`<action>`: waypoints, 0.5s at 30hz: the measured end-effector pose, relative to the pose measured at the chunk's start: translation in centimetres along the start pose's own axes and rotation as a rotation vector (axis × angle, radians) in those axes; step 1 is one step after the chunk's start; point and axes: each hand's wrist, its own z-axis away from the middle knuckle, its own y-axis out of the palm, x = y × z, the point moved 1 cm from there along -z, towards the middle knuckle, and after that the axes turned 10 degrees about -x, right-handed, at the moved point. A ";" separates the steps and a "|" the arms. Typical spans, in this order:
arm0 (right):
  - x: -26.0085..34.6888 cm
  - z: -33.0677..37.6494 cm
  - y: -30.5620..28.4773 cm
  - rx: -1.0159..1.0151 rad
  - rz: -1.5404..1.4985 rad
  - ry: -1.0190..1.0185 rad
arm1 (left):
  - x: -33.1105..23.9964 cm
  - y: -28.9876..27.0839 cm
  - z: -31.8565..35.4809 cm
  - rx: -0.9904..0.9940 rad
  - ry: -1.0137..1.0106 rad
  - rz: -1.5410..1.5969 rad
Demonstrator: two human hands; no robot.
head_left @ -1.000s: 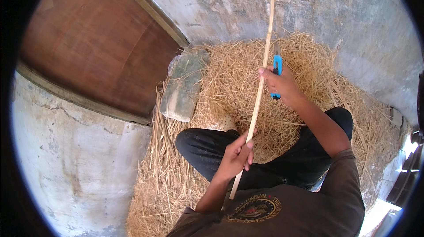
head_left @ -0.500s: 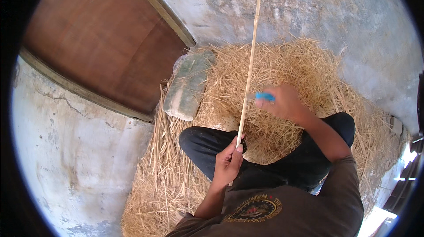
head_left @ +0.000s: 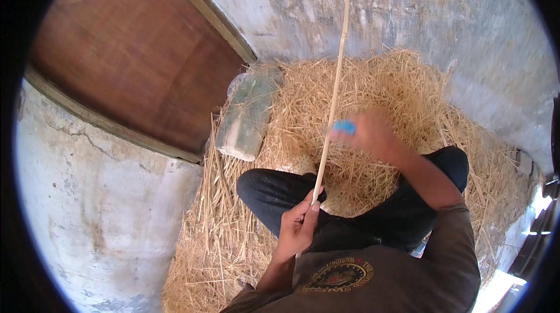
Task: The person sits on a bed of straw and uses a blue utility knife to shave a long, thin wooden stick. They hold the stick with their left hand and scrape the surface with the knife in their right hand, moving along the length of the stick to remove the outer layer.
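Note:
A long, thin bamboo strip slants up and away from my lap toward the wall, with slight nodes along it. My left hand is closed round its lower part, thumb on top, above my crossed legs. To the right of the strip, my right hand is closed on a small blue-handled knife. Motion smears that hand and the blade, which lies against or very near the strip at about its middle. Whether the blade touches it, I cannot tell.
Pale shavings cover the floor around my legs. A greenish stone slab lies at the left, beside longer loose strips. Behind it is a brown panel in a wooden frame. Stained plaster walls stand close on both sides.
The strip's far end has swung slightly right and come lower, so its tip now shows. My right hand has shifted a little left with the knife. My left hand keeps its grip.

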 end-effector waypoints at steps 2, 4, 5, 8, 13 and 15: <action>-3.5 -1.8 -0.5 -0.024 0.089 0.155 | 0.2 0.4 0.1 0.041 -0.036 0.077; -0.9 0.1 -0.4 0.027 0.027 0.028 | 0.6 0.2 0.2 0.050 -0.067 0.177; 0.3 0.8 -0.3 0.055 -0.005 -0.036 | 0.7 0.2 0.2 0.046 -0.079 0.212; 1.1 1.1 -0.2 -0.026 0.019 -0.204 | 0.6 0.1 -0.1 0.056 -0.114 0.303; 0.4 -0.4 0.1 -0.074 0.006 -0.150 | -0.6 0.8 -0.7 0.061 -0.134 0.355; -0.9 -1.5 0.8 -0.071 0.023 -0.043 | -0.8 0.6 -0.7 0.054 -0.157 0.370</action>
